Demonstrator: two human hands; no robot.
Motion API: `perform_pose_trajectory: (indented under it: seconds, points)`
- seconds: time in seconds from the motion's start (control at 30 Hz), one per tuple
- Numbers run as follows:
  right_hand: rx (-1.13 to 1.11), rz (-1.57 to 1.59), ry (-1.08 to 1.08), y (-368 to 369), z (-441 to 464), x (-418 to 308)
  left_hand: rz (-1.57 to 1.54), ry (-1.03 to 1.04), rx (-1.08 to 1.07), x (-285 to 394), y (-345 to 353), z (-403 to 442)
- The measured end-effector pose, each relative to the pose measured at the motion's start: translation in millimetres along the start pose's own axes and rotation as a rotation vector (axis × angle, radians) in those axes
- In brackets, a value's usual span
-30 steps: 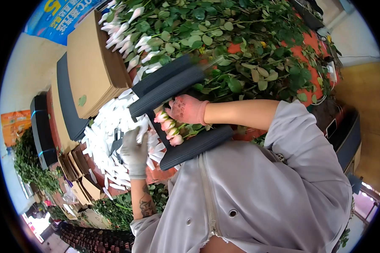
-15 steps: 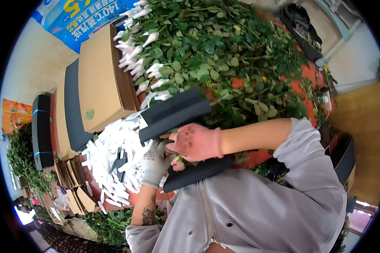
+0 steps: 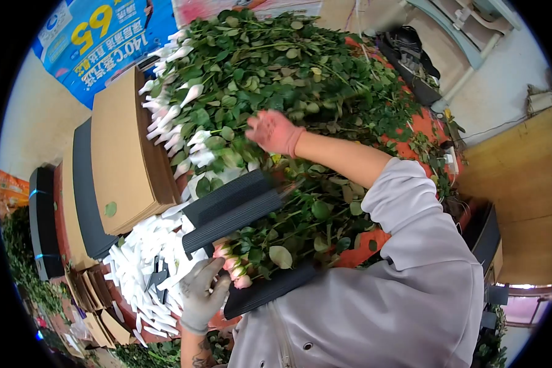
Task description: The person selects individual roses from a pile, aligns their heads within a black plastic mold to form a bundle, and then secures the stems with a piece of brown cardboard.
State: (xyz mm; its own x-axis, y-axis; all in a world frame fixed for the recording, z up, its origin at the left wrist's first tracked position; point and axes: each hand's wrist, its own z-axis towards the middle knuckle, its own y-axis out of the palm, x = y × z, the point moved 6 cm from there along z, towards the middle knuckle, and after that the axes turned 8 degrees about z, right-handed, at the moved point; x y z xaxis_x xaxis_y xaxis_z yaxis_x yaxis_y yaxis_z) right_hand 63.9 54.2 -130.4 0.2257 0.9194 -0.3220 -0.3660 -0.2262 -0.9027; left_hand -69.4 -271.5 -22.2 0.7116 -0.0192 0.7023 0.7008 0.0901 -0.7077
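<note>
My left hand (image 3: 201,293), in a whitish glove, is at the blossom end of several pink roses (image 3: 232,267). Its thumb and fingers are apart, with the fingertips beside the blooms. The leafy rose stems (image 3: 288,239) lie between a folded black corrugated sheet (image 3: 233,205) and another black sheet (image 3: 270,288) near my body. My right hand (image 3: 273,132), in a pink glove, is over the heap of leafy stems (image 3: 276,80), away from the blooms. Its fingers look loosely apart, slightly blurred, and nothing shows in them.
White sleeves (image 3: 144,257) lie heaped at left, with a black tool (image 3: 158,276) on top. White-wrapped flower heads (image 3: 165,126) line the heap's left edge. Stacked brown cardboard (image 3: 122,147) and black sheets (image 3: 89,190) stand farther left. Red table surface (image 3: 362,248) shows beneath the stems.
My right hand has left the roses and moved up over the leafy heap. My left hand has moved slightly down and left. More pink blooms and their stems now show between the black sheets.
</note>
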Motion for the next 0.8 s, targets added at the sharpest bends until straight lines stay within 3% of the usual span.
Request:
perform_pose_trajectory:
  seconds: [0.03,0.07,0.13,0.17,0.2,0.3,0.37,0.4,0.5,0.53,0.6,0.67,0.7,0.77,0.8]
  points:
    - [-0.003,-0.526,0.119,-46.8,10.2,-27.8,-0.045,0.004,-0.011,7.6,-6.4,2.2]
    - [0.093,-0.618,0.169,-82.6,19.1,-33.6,-0.085,0.005,-0.019,12.9,-12.1,4.3]
    - [0.241,-0.626,0.277,-159.0,30.7,-39.6,-0.064,0.078,-0.034,22.0,-25.3,13.3]
    - [0.328,-0.461,0.334,-190.1,29.9,-32.0,-0.05,0.145,-0.053,29.1,-28.8,19.4]
    - [0.496,-0.47,0.295,-218.4,23.8,-17.9,-0.044,0.154,-0.044,34.5,-32.0,25.4]
    - [0.796,-0.494,0.627,-326.7,-18.9,15.9,-0.081,0.229,0.024,56.2,-42.8,45.9]
    - [0.691,-0.853,0.607,-414.0,-65.9,71.1,-0.046,0.25,0.036,58.9,-45.6,51.8]
    - [0.755,-0.937,0.489,-454.8,-102.1,104.3,-0.057,0.241,0.034,59.3,-45.3,53.9]
    - [0.886,-1.02,0.908,-506.7,-170.9,71.8,-0.161,0.169,0.022,47.1,-34.5,71.8]
    - [0.929,-1.081,0.93,-520.3,-193.6,66.2,-0.143,0.14,0.012,47.7,-31.7,79.6]
    - [1.051,-1.157,0.892,-547.3,-232.7,43.7,0.037,0.316,0.154,55.5,-27.2,97.6]
    - [1.215,-0.663,0.661,-558.7,-246.4,15.1,0.322,0.44,0.235,72.6,-16.1,128.0]
    - [1.059,-1.257,0.753,-572.0,-245.2,9.4,0.372,0.381,0.158,68.7,-0.5,152.4]
    - [0.831,-1.848,0.808,-585.5,-237.5,-3.8,0.377,0.287,0.003,57.9,34.9,197.9]
    - [1.016,-1.487,0.595,-586.1,-233.3,-27.5,0.333,0.247,-0.074,56.0,46.8,213.0]
